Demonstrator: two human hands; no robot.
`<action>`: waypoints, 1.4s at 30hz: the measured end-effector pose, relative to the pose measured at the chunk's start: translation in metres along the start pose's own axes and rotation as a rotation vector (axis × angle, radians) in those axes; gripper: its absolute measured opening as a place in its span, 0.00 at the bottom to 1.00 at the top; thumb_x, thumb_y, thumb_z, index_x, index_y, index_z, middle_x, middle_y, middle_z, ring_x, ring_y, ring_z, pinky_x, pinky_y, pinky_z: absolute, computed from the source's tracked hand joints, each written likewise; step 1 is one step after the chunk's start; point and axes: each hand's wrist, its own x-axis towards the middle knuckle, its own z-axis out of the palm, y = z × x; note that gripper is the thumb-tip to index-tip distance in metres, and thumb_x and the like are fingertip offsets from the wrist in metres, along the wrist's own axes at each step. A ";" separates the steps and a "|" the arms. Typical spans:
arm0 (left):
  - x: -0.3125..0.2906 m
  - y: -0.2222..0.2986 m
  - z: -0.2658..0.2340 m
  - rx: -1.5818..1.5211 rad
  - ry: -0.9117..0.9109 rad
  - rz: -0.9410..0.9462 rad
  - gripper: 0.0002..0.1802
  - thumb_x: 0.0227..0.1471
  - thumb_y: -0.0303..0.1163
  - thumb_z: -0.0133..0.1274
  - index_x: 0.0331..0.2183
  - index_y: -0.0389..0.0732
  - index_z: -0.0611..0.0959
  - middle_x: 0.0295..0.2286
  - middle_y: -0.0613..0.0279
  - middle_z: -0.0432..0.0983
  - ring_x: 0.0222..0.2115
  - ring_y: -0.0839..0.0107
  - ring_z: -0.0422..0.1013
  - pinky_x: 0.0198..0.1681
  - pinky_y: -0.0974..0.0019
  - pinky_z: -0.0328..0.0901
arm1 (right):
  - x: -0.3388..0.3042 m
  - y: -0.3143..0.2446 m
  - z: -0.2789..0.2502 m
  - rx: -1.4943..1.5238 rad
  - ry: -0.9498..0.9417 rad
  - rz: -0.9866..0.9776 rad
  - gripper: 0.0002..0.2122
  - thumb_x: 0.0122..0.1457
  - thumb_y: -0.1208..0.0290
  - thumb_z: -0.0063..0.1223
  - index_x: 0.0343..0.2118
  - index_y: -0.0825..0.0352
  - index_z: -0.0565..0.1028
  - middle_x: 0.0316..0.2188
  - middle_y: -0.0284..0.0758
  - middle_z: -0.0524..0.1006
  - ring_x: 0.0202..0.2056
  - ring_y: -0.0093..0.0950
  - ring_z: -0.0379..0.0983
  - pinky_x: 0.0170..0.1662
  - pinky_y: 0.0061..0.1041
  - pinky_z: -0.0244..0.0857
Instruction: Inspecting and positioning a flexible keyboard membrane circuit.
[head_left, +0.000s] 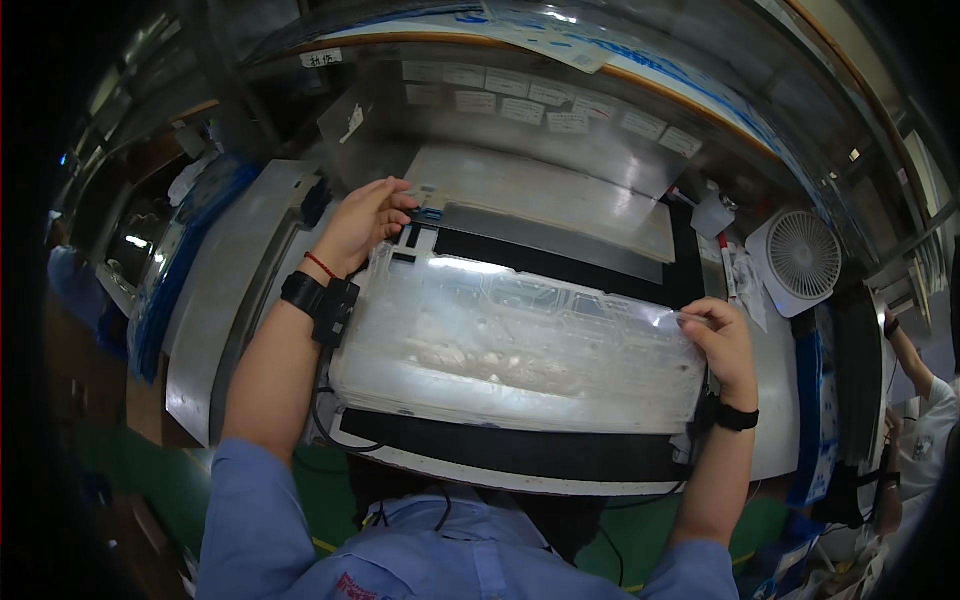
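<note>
A clear, moulded plastic tray [520, 340] lies across the workbench in front of me, with recessed shapes along its far edge. My right hand [722, 345] pinches the tray's far right corner between thumb and fingers. Beyond the tray's far left corner is my left hand [368, 228], its fingers loosely bent and apart, with nothing seen in them. Those fingertips are close to the left end of a thin flat grey panel [560, 238], which lies behind the tray; whether they touch it I cannot tell.
A black mat [520, 445] lies under the tray. At the right stand a white fan [800, 255] and a white bottle [713, 213]. A metal back panel with paper labels [520, 110] rises behind. Cables hang near the front edge. Another person's arm [910, 360] shows far right.
</note>
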 end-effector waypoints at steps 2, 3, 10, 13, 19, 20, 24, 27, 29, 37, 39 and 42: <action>-0.002 0.002 0.003 0.006 -0.027 -0.016 0.17 0.62 0.40 0.41 0.44 0.36 0.72 0.30 0.64 0.75 0.27 0.80 0.70 0.31 0.77 0.66 | 0.000 -0.003 0.001 -0.022 0.025 -0.011 0.07 0.51 0.76 0.60 0.33 0.70 0.77 0.26 0.25 0.75 0.26 0.13 0.66 0.29 0.12 0.59; -0.003 0.004 0.005 0.012 -0.031 -0.016 0.17 0.63 0.40 0.40 0.44 0.36 0.72 0.30 0.64 0.75 0.26 0.80 0.70 0.30 0.78 0.67 | 0.000 -0.004 0.002 -0.032 0.038 -0.017 0.07 0.52 0.76 0.59 0.34 0.70 0.77 0.26 0.25 0.75 0.26 0.12 0.65 0.29 0.12 0.58; 0.001 -0.001 0.000 0.002 -0.049 0.040 0.18 0.63 0.41 0.38 0.43 0.36 0.72 0.29 0.64 0.75 0.26 0.79 0.71 0.30 0.78 0.67 | 0.002 0.003 0.000 -0.038 0.077 -0.050 0.06 0.54 0.77 0.57 0.35 0.70 0.77 0.28 0.26 0.76 0.27 0.13 0.67 0.31 0.13 0.60; 0.001 -0.001 0.003 -0.033 -0.039 0.054 0.18 0.64 0.41 0.38 0.41 0.36 0.73 0.29 0.64 0.75 0.26 0.79 0.71 0.30 0.78 0.67 | 0.003 0.001 0.001 -0.007 0.094 -0.108 0.05 0.55 0.78 0.56 0.35 0.70 0.76 0.31 0.27 0.76 0.29 0.14 0.68 0.33 0.13 0.61; -0.006 0.007 0.009 -0.045 -0.093 -0.029 0.19 0.63 0.42 0.38 0.38 0.38 0.76 0.27 0.67 0.75 0.25 0.80 0.70 0.28 0.77 0.66 | 0.007 0.008 -0.005 0.017 0.186 -0.067 0.05 0.57 0.78 0.54 0.36 0.69 0.76 0.31 0.27 0.75 0.30 0.15 0.69 0.35 0.15 0.63; -0.006 0.008 0.010 0.000 -0.103 -0.029 0.18 0.63 0.41 0.39 0.38 0.38 0.76 0.27 0.67 0.75 0.23 0.81 0.69 0.27 0.78 0.65 | 0.007 0.008 -0.006 0.035 0.190 -0.048 0.05 0.57 0.78 0.53 0.36 0.69 0.76 0.31 0.27 0.75 0.30 0.15 0.69 0.35 0.15 0.63; -0.002 0.001 0.007 0.191 -0.154 0.007 0.13 0.61 0.37 0.43 0.37 0.39 0.77 0.27 0.67 0.76 0.19 0.84 0.65 0.23 0.79 0.62 | 0.009 0.009 -0.008 0.049 0.206 -0.033 0.05 0.58 0.77 0.53 0.36 0.69 0.75 0.29 0.27 0.75 0.29 0.15 0.69 0.34 0.13 0.63; 0.000 -0.003 0.004 0.249 -0.158 0.040 0.09 0.60 0.34 0.46 0.36 0.39 0.77 0.27 0.69 0.75 0.20 0.85 0.64 0.23 0.81 0.60 | 0.009 0.004 -0.001 0.042 0.273 0.004 0.05 0.58 0.77 0.52 0.37 0.70 0.75 0.27 0.26 0.74 0.27 0.14 0.67 0.32 0.12 0.61; 0.001 -0.003 0.004 0.217 -0.127 0.059 0.08 0.60 0.33 0.46 0.35 0.39 0.77 0.26 0.69 0.75 0.20 0.85 0.64 0.23 0.81 0.59 | 0.010 0.003 -0.002 0.073 0.310 -0.008 0.06 0.59 0.76 0.51 0.38 0.70 0.75 0.26 0.25 0.73 0.26 0.13 0.66 0.30 0.12 0.60; -0.004 0.002 0.011 0.073 0.013 0.070 0.10 0.60 0.34 0.45 0.35 0.38 0.77 0.26 0.69 0.73 0.22 0.83 0.65 0.27 0.79 0.60 | 0.011 0.007 -0.007 0.178 0.338 0.045 0.07 0.62 0.70 0.48 0.36 0.69 0.74 0.24 0.24 0.73 0.23 0.12 0.65 0.27 0.12 0.58; 0.000 -0.001 0.007 0.093 -0.003 0.066 0.10 0.60 0.34 0.45 0.35 0.39 0.77 0.27 0.70 0.73 0.23 0.83 0.65 0.28 0.78 0.61 | 0.010 0.006 -0.008 0.191 0.322 0.025 0.07 0.62 0.70 0.48 0.34 0.68 0.74 0.23 0.24 0.73 0.22 0.12 0.65 0.27 0.12 0.58; 0.004 -0.003 0.001 0.103 0.004 0.058 0.10 0.60 0.35 0.45 0.35 0.40 0.77 0.28 0.70 0.73 0.25 0.83 0.66 0.30 0.78 0.61 | 0.012 0.004 -0.007 0.211 0.351 0.016 0.07 0.62 0.70 0.48 0.33 0.68 0.74 0.22 0.24 0.72 0.21 0.12 0.64 0.25 0.12 0.57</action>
